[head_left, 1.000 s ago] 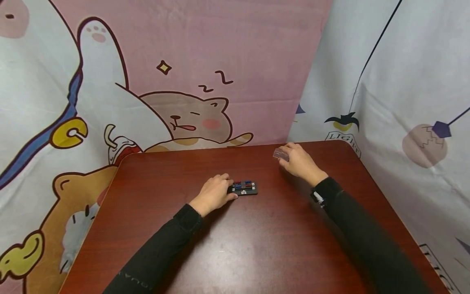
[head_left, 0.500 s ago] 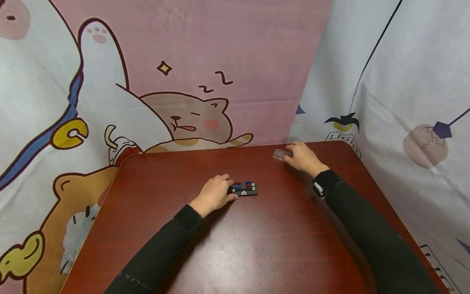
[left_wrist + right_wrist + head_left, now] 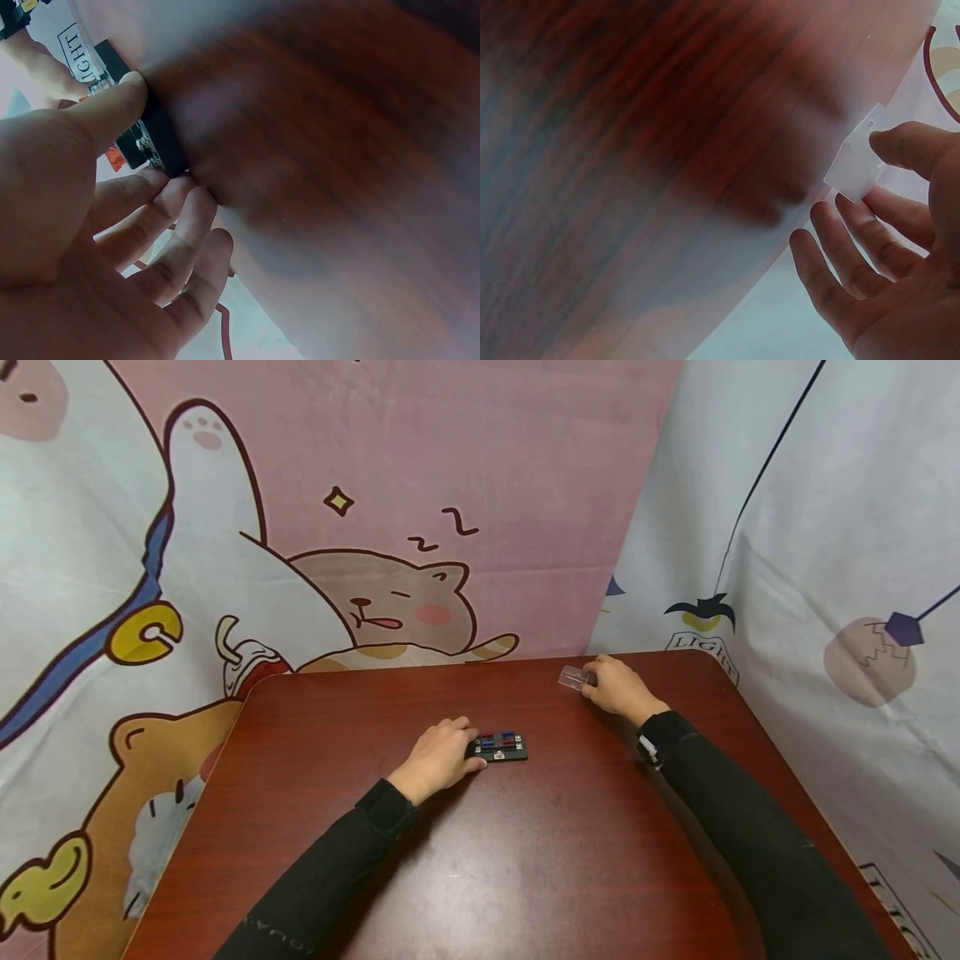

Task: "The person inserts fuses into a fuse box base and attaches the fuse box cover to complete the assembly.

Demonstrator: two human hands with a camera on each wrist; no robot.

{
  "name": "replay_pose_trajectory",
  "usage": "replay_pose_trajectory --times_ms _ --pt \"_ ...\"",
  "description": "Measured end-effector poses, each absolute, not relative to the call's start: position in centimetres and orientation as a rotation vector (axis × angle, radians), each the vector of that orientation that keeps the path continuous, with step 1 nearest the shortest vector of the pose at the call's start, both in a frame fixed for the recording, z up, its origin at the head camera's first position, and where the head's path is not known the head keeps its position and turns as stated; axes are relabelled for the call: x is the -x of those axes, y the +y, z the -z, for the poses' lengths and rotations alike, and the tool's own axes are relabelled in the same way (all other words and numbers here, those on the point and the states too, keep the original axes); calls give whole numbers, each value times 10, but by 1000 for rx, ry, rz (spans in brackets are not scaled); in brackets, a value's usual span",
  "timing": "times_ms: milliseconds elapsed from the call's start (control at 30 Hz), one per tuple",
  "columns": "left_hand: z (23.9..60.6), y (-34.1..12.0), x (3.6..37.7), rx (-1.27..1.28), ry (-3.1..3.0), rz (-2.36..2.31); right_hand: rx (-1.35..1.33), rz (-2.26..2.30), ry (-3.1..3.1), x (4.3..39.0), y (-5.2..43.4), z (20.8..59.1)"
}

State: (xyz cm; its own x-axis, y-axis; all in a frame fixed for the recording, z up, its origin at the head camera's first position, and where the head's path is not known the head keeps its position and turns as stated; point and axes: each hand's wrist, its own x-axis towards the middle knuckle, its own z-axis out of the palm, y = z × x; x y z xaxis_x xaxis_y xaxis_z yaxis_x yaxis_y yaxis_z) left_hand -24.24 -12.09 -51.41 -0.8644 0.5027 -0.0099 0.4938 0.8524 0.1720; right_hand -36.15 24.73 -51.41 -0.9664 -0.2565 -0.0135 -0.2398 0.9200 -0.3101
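Observation:
A small black fuse block (image 3: 501,747) with red and blue fuses in it lies near the middle of the table. My left hand (image 3: 437,755) grips its left end. In the left wrist view, the thumb (image 3: 133,88) presses one long side of the block while fingertips meet its near end. Toward the table's back edge, my right hand (image 3: 619,687) pinches a clear plastic cover (image 3: 573,677) by its right end. The right wrist view shows the thumb against that cover (image 3: 855,161), with index and middle fingers at its other side and the remaining fingers loosely bent.
The reddish-brown wooden table (image 3: 360,860) has rounded back corners. A pink cloth backdrop (image 3: 525,485) with cartoon animals hangs right behind its back edge. A white printed cloth (image 3: 787,543) hangs on the right side.
The right hand has shifted slightly right along the cover, so more of the cover shows. The cover now lies flatter. The left hand and fuse block have stayed put.

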Motion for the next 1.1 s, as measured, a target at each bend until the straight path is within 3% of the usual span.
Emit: replay_pose_trajectory --times_ms 633,1100 --pt "516 -121 244 -801 2973 -270 470 497 3065 346 234 510" --pt "518 -124 245 -800 2979 -262 743 566 3049 310 193 486"
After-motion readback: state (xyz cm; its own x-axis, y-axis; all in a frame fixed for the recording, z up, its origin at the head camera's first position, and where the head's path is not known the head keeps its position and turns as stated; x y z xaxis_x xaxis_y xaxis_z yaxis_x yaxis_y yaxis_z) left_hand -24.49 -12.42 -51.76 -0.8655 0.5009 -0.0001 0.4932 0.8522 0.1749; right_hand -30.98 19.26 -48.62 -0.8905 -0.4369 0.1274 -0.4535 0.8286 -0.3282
